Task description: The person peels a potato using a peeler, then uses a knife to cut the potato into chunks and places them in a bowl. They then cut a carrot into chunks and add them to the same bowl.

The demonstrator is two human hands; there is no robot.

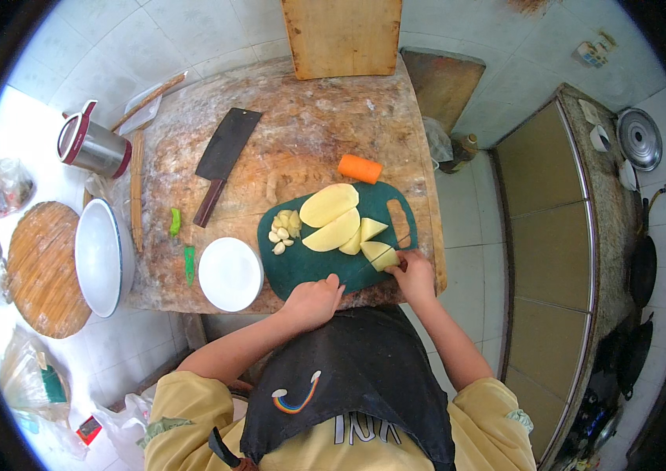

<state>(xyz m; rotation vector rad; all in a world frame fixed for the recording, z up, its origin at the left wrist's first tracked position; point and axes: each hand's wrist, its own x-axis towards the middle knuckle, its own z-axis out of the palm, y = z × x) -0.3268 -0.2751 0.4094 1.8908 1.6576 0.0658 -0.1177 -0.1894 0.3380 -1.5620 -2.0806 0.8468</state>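
On a dark green cutting board, my right hand pinches the end of a peeled potato piece. My left hand is closed at the board's near edge, apparently around a knife handle hidden in the fist. A thin blade, seen nearly edge-on, runs from it to the potato piece. Two long potato pieces and smaller wedges lie beyond. Peeled garlic cloves sit beside pale yellow slices at the board's left. A peeled carrot piece rests on the table past the board.
A cleaver lies on the floury wooden table. Left of the board are a white bowl, a green pepper piece and a green-handled tool. An enamel basin and a steel pitcher stand farther left.
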